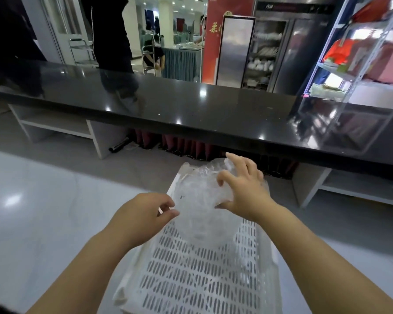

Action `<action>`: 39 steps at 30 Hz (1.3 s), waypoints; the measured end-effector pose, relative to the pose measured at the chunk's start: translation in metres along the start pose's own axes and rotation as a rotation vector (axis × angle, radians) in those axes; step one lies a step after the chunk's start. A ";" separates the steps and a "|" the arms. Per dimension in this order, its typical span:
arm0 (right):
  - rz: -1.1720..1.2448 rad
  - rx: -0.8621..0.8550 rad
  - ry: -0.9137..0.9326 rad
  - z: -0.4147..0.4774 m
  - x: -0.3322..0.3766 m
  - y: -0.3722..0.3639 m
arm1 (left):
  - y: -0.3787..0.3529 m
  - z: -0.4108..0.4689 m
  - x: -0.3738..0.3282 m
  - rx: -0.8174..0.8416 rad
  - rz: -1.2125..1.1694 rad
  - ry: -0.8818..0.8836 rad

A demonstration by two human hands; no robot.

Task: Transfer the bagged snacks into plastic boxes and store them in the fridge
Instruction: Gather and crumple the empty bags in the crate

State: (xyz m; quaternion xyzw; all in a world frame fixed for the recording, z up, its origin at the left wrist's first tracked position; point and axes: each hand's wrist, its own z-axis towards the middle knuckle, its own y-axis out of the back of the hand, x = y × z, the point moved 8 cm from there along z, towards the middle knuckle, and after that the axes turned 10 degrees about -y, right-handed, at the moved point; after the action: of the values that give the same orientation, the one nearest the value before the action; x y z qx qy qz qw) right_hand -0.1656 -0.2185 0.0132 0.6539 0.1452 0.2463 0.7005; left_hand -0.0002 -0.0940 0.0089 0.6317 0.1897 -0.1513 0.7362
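Note:
A clear, crinkled plastic bag (pixel 200 200) with transparent plastic boxes inside hangs over a white perforated crate (pixel 197 275) on the floor. My right hand (pixel 243 189) grips the bag's upper right side, fingers spread over the plastic. My left hand (pixel 145 214) pinches the bag's left edge between thumb and fingers. What the bag holds is blurred and hard to tell apart. A tall steel fridge (pixel 281 48) with a glass door stands far behind the counter.
A long black glossy counter (pixel 191 109) crosses the view ahead, with white shelving under it. A metal rack (pixel 361 53) with red packages stands at the right. People stand behind the counter at the far left and centre. Grey tiled floor lies around the crate.

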 end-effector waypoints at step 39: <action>0.606 -0.119 0.237 -0.032 0.056 -0.011 | -0.023 -0.018 -0.003 -0.006 -1.099 0.100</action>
State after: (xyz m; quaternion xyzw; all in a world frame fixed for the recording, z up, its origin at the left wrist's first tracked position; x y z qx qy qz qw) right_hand -0.1343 -0.1617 0.0054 0.5922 0.0098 0.5258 0.6105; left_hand -0.0151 -0.0800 -0.0117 0.4441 0.5267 -0.4827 0.5407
